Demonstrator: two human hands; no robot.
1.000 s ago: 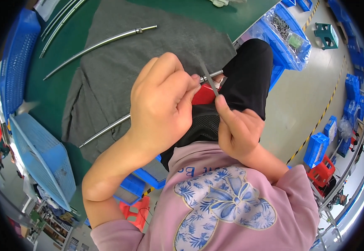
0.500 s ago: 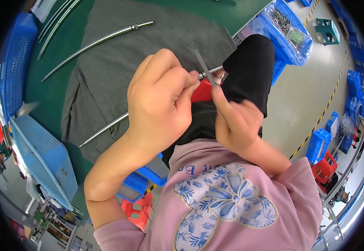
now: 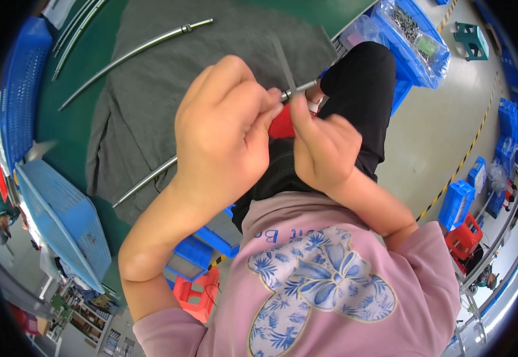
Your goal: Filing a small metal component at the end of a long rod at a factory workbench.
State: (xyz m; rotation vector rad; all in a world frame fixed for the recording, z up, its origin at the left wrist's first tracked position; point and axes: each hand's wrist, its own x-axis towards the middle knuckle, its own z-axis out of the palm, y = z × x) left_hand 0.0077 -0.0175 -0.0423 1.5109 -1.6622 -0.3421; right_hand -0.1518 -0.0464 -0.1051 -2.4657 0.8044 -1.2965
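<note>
Left hand (image 3: 223, 122) curled tight, its thumb and forefinger pinching a slim metal rod (image 3: 146, 182) just short of one end, stood a little forward of the right hand (image 3: 328, 149). That one was closed as well, a thin grey strip (image 3: 283, 64) held at its near end with the thumb laid along it.

From where I stood, the rod slanted from near left to far right. A short end poked out past the left fingertips toward the right; the long part came out on the other side of the wrist and ran back over the grey cloth (image 3: 143, 89). Its middle was hidden behind the left hand, though it looked like a single piece.

Everything hung on the crossing: the strip ran forward from the right thumb, leaning slightly left, steeply athwart the rod's short end. The right hand was nearer that tip. Whether the strip pressed on the rod or only passed over it, I couldn't tell.

Beyond the hands, a second rod (image 3: 149, 43) lay on the cloth at a similar slant. Farther out were the green table (image 3: 62, 130), a light blue basket (image 3: 71, 223) at its left, and, far right, a blue bin (image 3: 403, 65) of small metal parts (image 3: 403, 21).
</note>
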